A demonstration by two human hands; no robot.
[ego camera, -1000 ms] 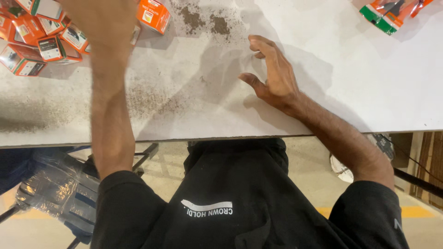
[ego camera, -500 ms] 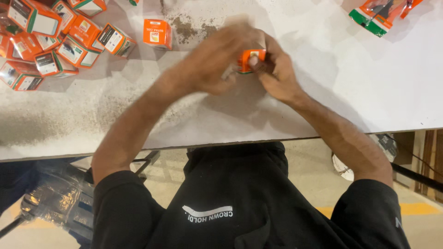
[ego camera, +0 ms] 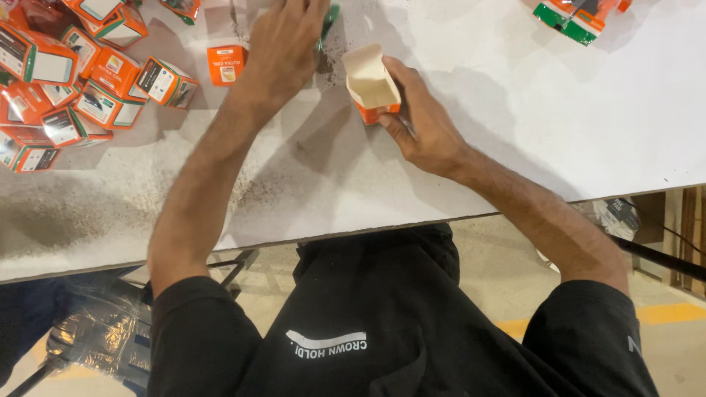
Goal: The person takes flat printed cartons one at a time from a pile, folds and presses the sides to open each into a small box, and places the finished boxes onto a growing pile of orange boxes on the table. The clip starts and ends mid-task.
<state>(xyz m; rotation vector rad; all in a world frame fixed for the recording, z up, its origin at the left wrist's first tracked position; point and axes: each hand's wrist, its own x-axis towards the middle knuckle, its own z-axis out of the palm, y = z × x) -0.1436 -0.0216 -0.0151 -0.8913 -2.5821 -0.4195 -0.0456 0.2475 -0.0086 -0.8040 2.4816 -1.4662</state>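
— Holding anything, the right hand (ego camera: 423, 121)?

— Yes; it grips a small orange carton (ego camera: 373, 84) on the white worktable (ego camera: 515, 125), thumb low on the orange side, fingers curled round the far side; the carton's flap stands open and the pale inside shows, with nothing visible in it.

— And the left hand (ego camera: 283, 44)?

— Stretched further up the table, just beside the open carton but apart from it; its fingers bend down over something green (ego camera: 329, 18) near the top edge; I cannot tell whether they have closed on it, since the back of the hand hides the fingertips.

— Where does the carton sit?

— Near the middle of the table top, resting on a dark speckled patch of the surface, between the two hands.

— What else lies about?

— A single closed orange box (ego camera: 226, 65) stands left of the left wrist; further left, a heap of orange boxes (ego camera: 66, 81) with white and green panels, lying at all angles and touching one another; at the top right corner, well apart, a flat orange and green pack (ego camera: 577, 15), cut off by the frame.
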